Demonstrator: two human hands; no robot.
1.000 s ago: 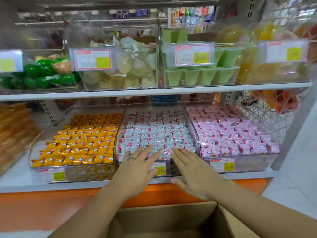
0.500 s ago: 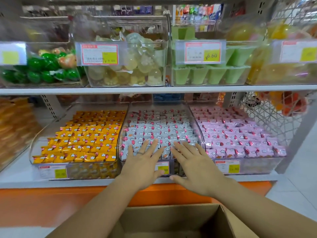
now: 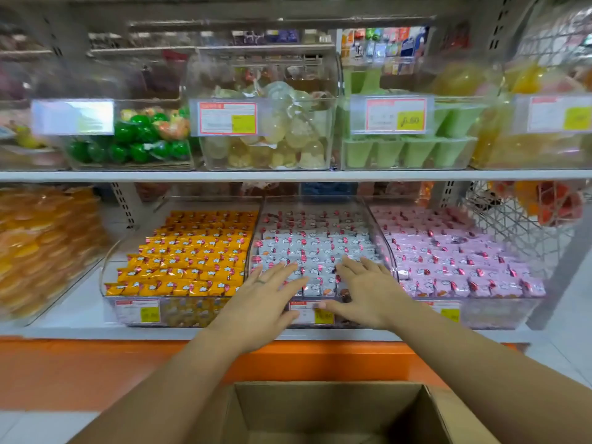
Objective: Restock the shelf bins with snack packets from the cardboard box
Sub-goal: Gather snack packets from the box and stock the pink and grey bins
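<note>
A clear middle bin point(image 3: 374, 219) on the lower shelf holds rows of white snack packets point(image 3: 315, 248) with red marks. My left hand point(image 3: 259, 302) and my right hand point(image 3: 365, 290) reach over its front edge, fingers straight and spread flat over the front rows of packets, holding nothing. A ring shows on my left hand. An open cardboard box point(image 3: 429, 408) sits below at the bottom of the view; its inside looks brown and bare where visible.
An orange-packet bin point(image 3: 189, 257) stands left of the middle bin, a pink-packet bin point(image 3: 461, 264) on the right. The upper shelf point(image 3: 288, 175) carries clear bins of jellies with price tags. An orange base panel point(image 3: 96, 370) runs under the shelf. A wire basket point(image 3: 512, 216) hangs far right.
Both hands have moved forward over the front edge of the middle bin, onto the white packets. The view has shifted slightly closer to the shelf.
</note>
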